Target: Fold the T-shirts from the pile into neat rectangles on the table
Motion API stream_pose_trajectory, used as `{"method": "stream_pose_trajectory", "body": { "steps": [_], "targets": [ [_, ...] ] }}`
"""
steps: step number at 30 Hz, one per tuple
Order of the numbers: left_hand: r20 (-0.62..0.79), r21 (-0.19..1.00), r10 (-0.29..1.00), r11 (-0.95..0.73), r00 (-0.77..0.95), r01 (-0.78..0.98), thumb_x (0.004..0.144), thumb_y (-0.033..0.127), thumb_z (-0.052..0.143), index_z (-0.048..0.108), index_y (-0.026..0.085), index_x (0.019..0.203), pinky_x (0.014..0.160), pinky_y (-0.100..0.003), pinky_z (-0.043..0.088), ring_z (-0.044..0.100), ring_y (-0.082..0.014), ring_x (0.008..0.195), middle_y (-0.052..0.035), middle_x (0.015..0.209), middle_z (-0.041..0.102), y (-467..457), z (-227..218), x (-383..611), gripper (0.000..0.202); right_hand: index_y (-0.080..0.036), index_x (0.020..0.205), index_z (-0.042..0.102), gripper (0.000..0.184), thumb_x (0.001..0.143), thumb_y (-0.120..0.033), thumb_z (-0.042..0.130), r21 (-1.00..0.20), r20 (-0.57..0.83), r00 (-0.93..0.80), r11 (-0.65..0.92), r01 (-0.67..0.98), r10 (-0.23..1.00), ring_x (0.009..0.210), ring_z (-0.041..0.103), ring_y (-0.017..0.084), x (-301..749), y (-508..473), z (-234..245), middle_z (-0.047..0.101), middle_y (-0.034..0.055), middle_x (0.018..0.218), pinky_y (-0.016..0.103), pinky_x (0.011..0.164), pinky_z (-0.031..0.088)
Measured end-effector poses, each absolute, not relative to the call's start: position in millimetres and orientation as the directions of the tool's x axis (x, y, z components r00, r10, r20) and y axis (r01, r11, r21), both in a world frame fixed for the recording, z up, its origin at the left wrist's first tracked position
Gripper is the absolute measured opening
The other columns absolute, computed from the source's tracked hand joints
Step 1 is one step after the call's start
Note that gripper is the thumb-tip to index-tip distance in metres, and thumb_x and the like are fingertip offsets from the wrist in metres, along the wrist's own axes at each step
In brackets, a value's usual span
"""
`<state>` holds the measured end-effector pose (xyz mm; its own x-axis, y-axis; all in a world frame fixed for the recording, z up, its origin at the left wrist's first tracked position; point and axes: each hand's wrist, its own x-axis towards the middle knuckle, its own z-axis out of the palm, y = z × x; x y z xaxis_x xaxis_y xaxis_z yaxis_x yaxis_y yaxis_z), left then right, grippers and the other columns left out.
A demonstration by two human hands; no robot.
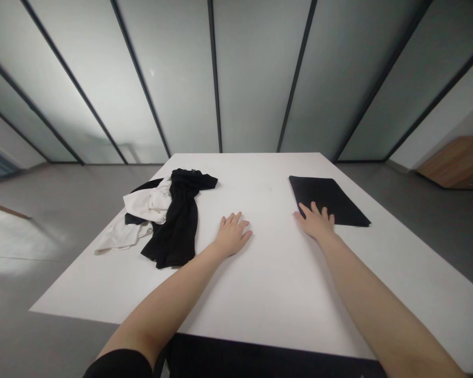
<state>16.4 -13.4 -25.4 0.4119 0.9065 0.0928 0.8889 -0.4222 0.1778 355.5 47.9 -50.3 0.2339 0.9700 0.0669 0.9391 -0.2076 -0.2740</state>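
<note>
My left hand [232,234] lies flat and open on the white table [276,278], fingers slightly spread, holding nothing. A crumpled black garment [179,220] lies just to its left, partly over a crumpled white garment [142,215]. My right hand [316,220] rests palm down and open, its fingers touching the near edge of a flat, neatly folded black cloth [329,198] on the right side of the table.
Frosted glass wall panels with dark frames stand behind the table. Grey floor surrounds it. A wooden piece of furniture [457,163] sits at the far right. The table's near edge is close to my body.
</note>
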Motion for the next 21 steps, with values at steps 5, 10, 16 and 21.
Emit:
{"method": "stream_pose_trajectory", "body": {
  "steps": [5,10,16,21],
  "targets": [
    [0.1,0.19,0.903,-0.43,0.418,0.883,0.11,0.047,0.049,0.063,0.025,0.147,0.127,-0.065,0.032,0.04,-0.0382,0.158,-0.0155,0.171,0.045,-15,-24,15,0.045,-0.031,0.164,0.052,0.065,0.105,-0.055,0.042,-0.271,0.019,0.323,-0.306,0.913,0.946,0.161,0.023,0.052,386,57,-45,0.03,0.0136,0.179,0.08,0.123,0.016],
    [0.103,0.185,0.903,-0.43,0.418,0.883,0.109,0.047,0.051,0.063,0.026,0.146,0.127,-0.066,0.032,0.042,-0.0387,0.156,-0.0151,0.17,0.046,-15,-27,13,0.045,-0.032,0.163,0.054,0.064,0.105,-0.051,0.036,-0.204,0.042,0.297,-0.283,0.937,0.954,0.16,0.025,0.053,425,55,-44,0.032,0.0087,0.179,0.079,0.124,0.018],
    [0.106,0.186,0.903,-0.43,0.417,0.883,0.109,0.047,0.052,0.063,0.025,0.147,0.127,-0.065,0.032,0.042,-0.0391,0.156,-0.0156,0.168,0.047,-16,-26,13,0.045,-0.032,0.159,0.06,0.063,0.102,-0.053,0.043,-0.266,0.126,0.414,-0.371,0.89,0.902,0.159,0.025,0.055,440,52,-53,0.037,0.0109,0.176,0.082,0.122,0.02],
    [0.106,0.198,0.9,-0.437,0.424,0.877,0.108,0.045,0.053,0.062,0.025,0.147,0.126,-0.067,0.031,0.041,-0.0399,0.156,-0.0161,0.167,0.049,-15,-25,12,0.045,-0.026,0.151,0.068,0.062,0.099,-0.053,0.049,-0.327,0.221,0.445,-0.363,0.872,0.868,0.155,0.031,0.057,444,50,-63,0.045,0.0165,0.17,0.082,0.12,0.025]
  ]
}}
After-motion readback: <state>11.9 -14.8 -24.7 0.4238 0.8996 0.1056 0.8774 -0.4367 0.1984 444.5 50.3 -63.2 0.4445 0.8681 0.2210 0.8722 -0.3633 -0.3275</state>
